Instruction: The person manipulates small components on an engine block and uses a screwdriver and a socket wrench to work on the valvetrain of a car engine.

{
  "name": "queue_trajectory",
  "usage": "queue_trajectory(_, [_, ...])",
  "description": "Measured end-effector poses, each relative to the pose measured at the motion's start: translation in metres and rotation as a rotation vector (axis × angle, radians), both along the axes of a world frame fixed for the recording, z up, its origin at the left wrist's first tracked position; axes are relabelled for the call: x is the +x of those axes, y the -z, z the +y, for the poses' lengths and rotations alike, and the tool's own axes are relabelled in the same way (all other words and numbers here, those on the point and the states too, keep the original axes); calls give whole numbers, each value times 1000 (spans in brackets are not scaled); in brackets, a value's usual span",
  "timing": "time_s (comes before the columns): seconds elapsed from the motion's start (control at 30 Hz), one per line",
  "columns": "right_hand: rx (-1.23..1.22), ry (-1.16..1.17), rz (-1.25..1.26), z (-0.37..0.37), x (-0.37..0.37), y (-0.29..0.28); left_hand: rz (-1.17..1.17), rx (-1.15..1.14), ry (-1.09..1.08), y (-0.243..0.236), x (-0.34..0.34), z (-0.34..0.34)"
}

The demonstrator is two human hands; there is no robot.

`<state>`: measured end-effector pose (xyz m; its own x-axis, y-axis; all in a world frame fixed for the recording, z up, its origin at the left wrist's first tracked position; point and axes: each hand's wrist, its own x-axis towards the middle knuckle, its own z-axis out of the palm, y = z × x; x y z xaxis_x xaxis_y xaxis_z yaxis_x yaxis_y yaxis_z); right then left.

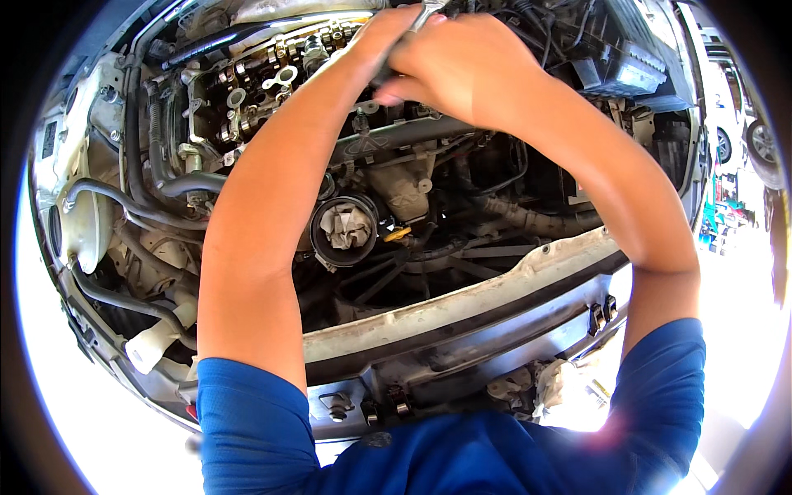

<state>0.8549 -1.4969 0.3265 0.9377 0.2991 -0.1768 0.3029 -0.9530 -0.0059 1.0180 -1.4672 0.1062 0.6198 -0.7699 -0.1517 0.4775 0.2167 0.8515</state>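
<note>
Both my arms reach over an open engine bay, and my hands meet at the top of the view. My right hand [450,66] is curled closed around a shiny metal hand tool [428,11], whose bright end shows above the knuckles; its exact kind is hidden. My left hand [390,30] lies close against it, at the same tool, with its fingers out of sight. Beneath and to the left of the hands is the uncovered cylinder head [235,99], its camshafts and lobes exposed. A dark, blurred piece shows between my wrists.
A round black opening [345,233] holds crumpled pale paper or cloth. Near it is a yellow dipstick-like handle [398,234]. Black hoses [136,202] run along the left beside a whitish reservoir [87,210]. A pale crossbar [462,289] spans the front; a black box [623,70] stands at right.
</note>
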Motion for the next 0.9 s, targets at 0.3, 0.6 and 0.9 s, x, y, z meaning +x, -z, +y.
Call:
queue_trajectory(0.3, [131,382,-379,-27,173,57,-1151,318,43,-40,-18,16])
queue_trajectory(0.6, [-231,327,-156,-215,117,93,-943,376,52,-50,-21,22])
queue_trajectory(0.9, [354,395,-35,-55,-56,24,-970,403,36,-60,-29,21])
